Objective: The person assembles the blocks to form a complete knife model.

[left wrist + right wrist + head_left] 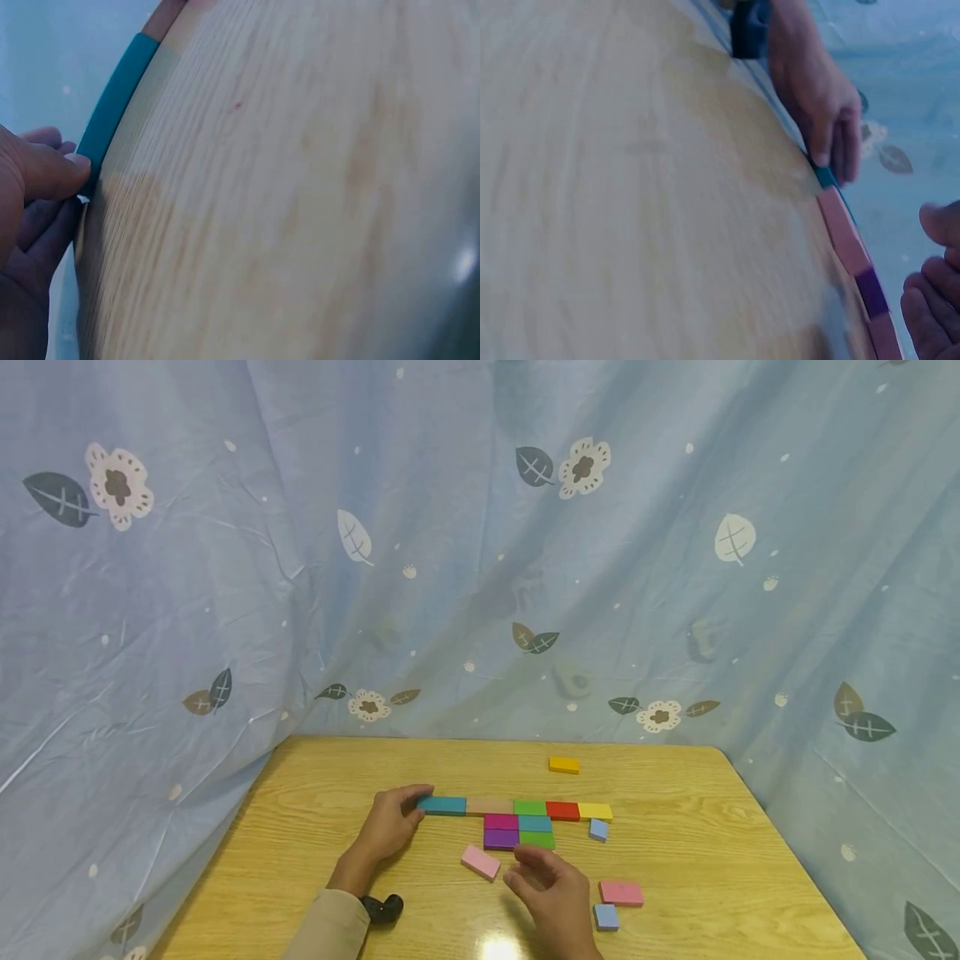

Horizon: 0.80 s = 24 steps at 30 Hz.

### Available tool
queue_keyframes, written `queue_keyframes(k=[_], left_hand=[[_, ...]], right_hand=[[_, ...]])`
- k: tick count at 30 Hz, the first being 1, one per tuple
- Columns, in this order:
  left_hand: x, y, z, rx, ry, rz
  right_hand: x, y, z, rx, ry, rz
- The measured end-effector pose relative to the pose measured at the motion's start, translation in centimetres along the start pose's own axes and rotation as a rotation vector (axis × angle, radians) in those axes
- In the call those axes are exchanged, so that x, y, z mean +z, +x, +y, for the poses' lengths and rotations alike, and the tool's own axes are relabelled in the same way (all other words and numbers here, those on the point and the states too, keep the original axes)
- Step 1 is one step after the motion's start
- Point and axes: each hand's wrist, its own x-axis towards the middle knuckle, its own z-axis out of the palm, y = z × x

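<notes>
My left hand [392, 820] grips the left end of a blue rectangular block [446, 806], thumb on its near side and fingers behind it. That block heads a row: a wood-coloured block [490, 807], a green block [529, 808], a red block [562, 811] and a yellow block [596, 812]. Below the row's middle sit a magenta block [500, 822], a teal block [535, 823], a purple block [501, 839] and a lower green block [537, 840]. My right hand [553, 893] holds nothing, fingers loosely bent, beside a tilted light pink block [480, 862].
An orange block [564, 765] lies alone towards the back. One small blue block [597, 830] is below the yellow one. Right of my right hand, a darker pink block [621, 893] lies above another small blue block [606, 917]. A patterned curtain [465, 568] stands behind the wooden table [697, 843].
</notes>
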Motion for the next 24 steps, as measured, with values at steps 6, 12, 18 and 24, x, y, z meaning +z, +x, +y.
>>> queue_keyframes(k=[6,12,18,24], left_hand=[[0.0,-0.1,0.1,0.022,0.016,-0.002],[-0.1,0.0,0.0,0.014,0.007,0.001],[0.0,0.1,0.0,0.012,0.010,-0.001],[-0.1,0.0,0.1,0.011,0.009,0.002]], right_hand=[[1.6,-0.2,0.1,-0.038,-0.105,-0.001],[2.8,-0.1,-0.1,-0.107,-0.172,0.006],[3.4,0.3,0.0,-0.136,-0.260,0.030],[3.8,0.6,0.0,-0.179,-0.288,0.023]])
